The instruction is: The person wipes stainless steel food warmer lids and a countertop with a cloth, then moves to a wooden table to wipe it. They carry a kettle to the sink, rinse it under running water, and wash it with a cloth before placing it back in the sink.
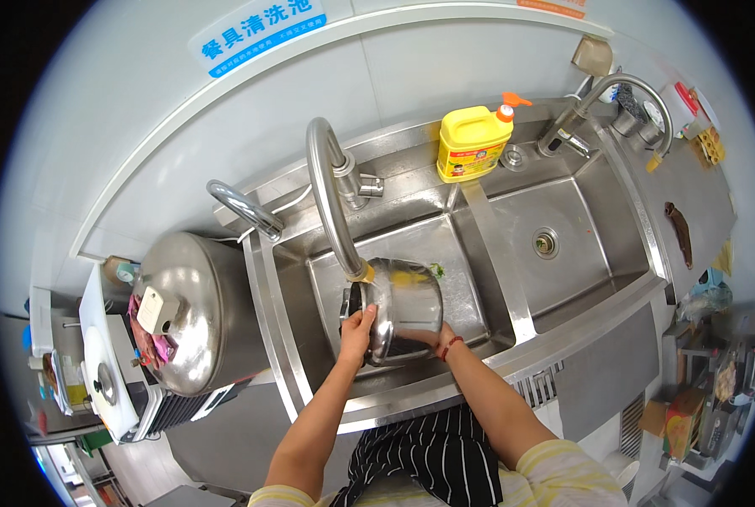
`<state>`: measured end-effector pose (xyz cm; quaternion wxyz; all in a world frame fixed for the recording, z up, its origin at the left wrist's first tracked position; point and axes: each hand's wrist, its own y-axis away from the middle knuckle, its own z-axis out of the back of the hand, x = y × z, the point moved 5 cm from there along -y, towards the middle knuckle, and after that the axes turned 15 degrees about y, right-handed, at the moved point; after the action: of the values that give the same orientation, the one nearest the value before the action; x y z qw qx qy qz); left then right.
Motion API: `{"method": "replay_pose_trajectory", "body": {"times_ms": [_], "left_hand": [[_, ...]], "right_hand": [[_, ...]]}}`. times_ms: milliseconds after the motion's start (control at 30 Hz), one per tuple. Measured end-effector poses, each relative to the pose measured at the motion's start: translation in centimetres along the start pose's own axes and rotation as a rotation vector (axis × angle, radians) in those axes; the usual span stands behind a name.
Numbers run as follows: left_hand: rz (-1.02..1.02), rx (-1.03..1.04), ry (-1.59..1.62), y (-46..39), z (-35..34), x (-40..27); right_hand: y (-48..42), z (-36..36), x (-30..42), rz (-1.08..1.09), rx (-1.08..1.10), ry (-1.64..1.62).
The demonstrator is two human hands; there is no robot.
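Note:
A shiny metal pot point(415, 304) lies tilted on its side over the left basin of the steel sink point(472, 279), its rim turned to the left. My left hand point(357, 329) grips the rim, thumb on the metal. Against the pot's lower right side rests my right hand point(444, 339), partly hidden behind it, with a red bracelet at the wrist. The gooseneck faucet point(330, 196) arches over the pot, its yellow-tipped spout right at the rim. Green scraps point(437, 270) lie on the basin floor beside the pot.
A yellow detergent jug point(472, 144) with an orange pump stands on the back ledge. At right are a second basin point(561, 234) with a drain and another tall faucet point(574, 120). A smaller chrome faucet point(244, 209) and a large steel drum point(193, 310) stand at left.

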<state>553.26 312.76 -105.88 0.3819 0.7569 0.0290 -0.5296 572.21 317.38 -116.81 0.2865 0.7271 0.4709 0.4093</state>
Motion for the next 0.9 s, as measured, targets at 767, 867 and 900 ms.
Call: {"method": "replay_pose_trajectory", "body": {"times_ms": [767, 867, 900], "left_hand": [[0.185, -0.203, 0.994, 7.9, 12.7, 2.0], [0.124, -0.365, 1.051, 9.4, 13.3, 2.8], [0.130, -0.476, 1.056, 10.2, 13.0, 2.7]], "right_hand": [[6.2, 4.7, 7.2, 0.367, -0.140, 0.070], [5.7, 3.5, 5.7, 0.330, -0.074, -0.009], [5.5, 3.6, 5.2, 0.300, -0.060, -0.041]]}}
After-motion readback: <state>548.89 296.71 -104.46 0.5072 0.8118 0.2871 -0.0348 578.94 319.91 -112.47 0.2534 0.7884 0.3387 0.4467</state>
